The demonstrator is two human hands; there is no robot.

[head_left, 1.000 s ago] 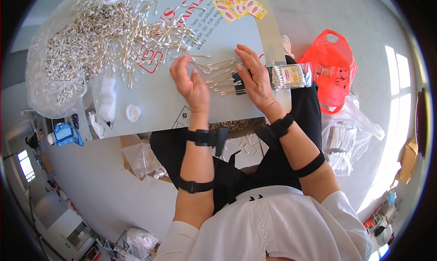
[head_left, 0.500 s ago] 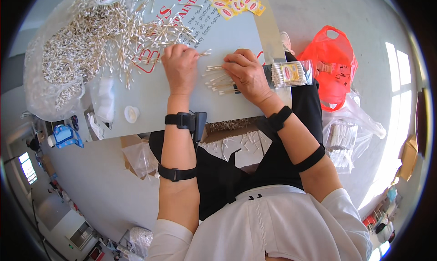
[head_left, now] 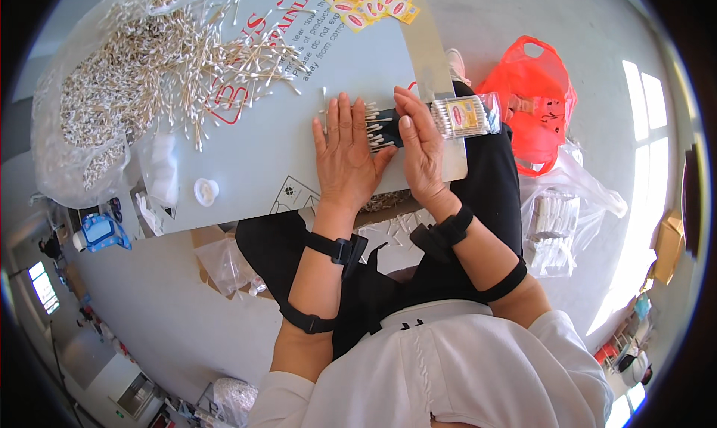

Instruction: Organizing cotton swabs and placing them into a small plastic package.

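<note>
My left hand (head_left: 345,153) lies flat, fingers together, on a light blue board (head_left: 246,175), covering part of a small bunch of cotton swabs (head_left: 376,123). My right hand (head_left: 420,146) stands on edge against the other side of that bunch, fingers straight. Just past my right fingertips lies a clear packet filled with cotton swabs (head_left: 464,116), with a coloured label on it. A big loose heap of cotton swabs (head_left: 160,62) spreads over the far left of the board, partly in a clear plastic bag (head_left: 67,122).
A small white cap (head_left: 205,190) and a white wad lie on the board at the left. Yellow and red label stickers (head_left: 373,6) sit at the far edge. An orange plastic bag (head_left: 532,99) and a clear bag of filled packets (head_left: 553,230) rest on the floor at my right.
My left hand reached out to the loose swabs, then came back; both hands now press in on a small gathered bunch beside the packet.
</note>
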